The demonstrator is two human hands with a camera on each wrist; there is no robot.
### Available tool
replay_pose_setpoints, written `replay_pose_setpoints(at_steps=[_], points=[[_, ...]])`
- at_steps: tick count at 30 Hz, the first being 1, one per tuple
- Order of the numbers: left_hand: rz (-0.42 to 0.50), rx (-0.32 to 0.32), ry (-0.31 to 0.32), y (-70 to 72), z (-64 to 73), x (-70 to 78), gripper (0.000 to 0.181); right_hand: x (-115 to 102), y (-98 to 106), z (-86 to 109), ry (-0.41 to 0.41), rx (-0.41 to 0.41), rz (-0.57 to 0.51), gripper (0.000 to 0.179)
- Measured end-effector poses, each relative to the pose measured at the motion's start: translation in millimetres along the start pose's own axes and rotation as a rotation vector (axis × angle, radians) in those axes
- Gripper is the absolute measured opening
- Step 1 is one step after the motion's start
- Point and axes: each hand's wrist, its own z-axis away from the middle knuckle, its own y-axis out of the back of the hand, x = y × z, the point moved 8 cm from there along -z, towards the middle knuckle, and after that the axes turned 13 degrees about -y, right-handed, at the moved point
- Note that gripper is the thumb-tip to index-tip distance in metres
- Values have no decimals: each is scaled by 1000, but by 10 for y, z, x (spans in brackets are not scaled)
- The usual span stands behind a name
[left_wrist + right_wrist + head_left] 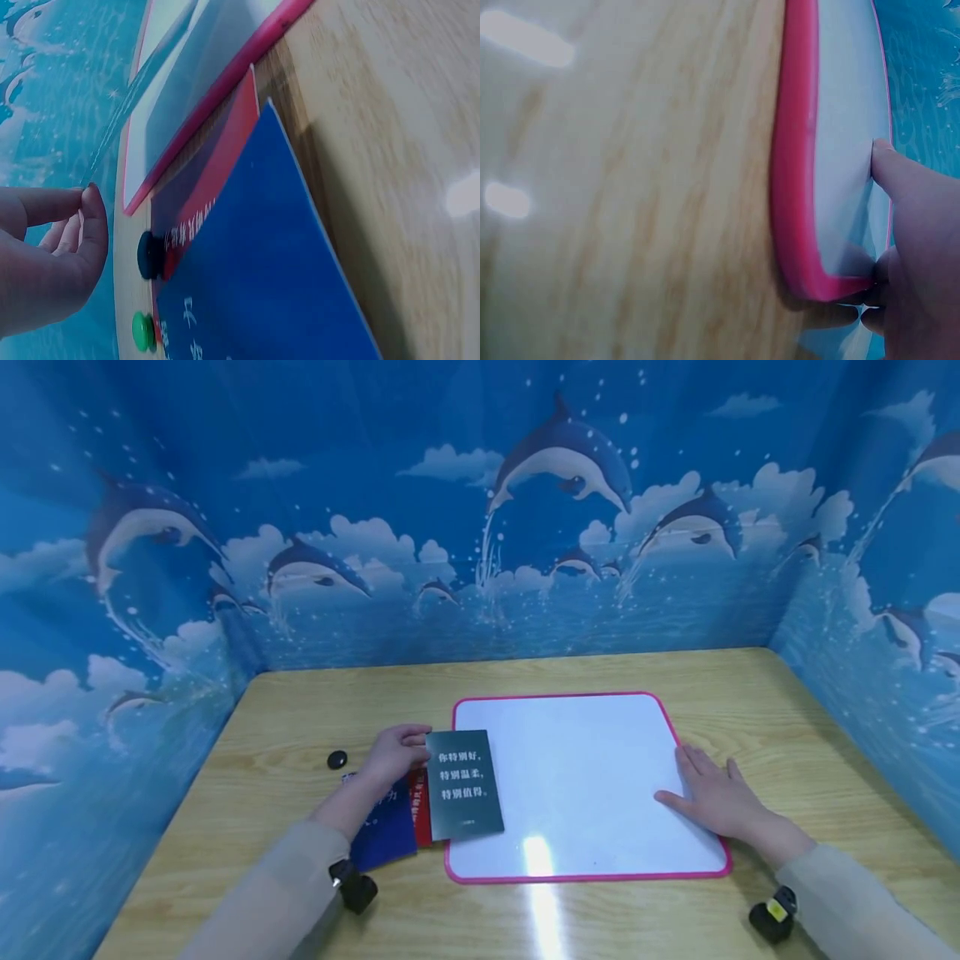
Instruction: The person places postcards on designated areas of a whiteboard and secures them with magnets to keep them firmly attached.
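Note:
My left hand (396,753) pinches the left edge of a dark green card (468,810) with white writing, held over the left part of a whiteboard (585,777) with a pink rim. In the left wrist view this card (139,90) appears nearly edge-on and tilted, running up from the thumb and fingertip. Under that forearm lie a blue card (386,831) and a red card (422,810), partly overlapped. My right hand (716,797) rests at the board's right edge, fingers extended at the rim and thumb (889,161) on the white surface.
A black round magnet (337,760) sits on the wooden table (330,702) left of my left hand. The left wrist view also shows a green magnet (142,330) by the blue card. A dolphin-printed curtain (420,485) encloses the table's back and sides.

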Motion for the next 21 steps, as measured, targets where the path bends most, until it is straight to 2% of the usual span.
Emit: replay_pose_setpoints(at_steps=[8,15,21], points=[[-24,-2,22,-217,-94,19,48,-1,7,-6,2,6,-1,94],[-78,24,48,-334,-155,10,46,-1,1,-5,2,5,0,94],[-131,25,41,-428,-210,24,43,-2,-1,-7,1,2,-4,94]])
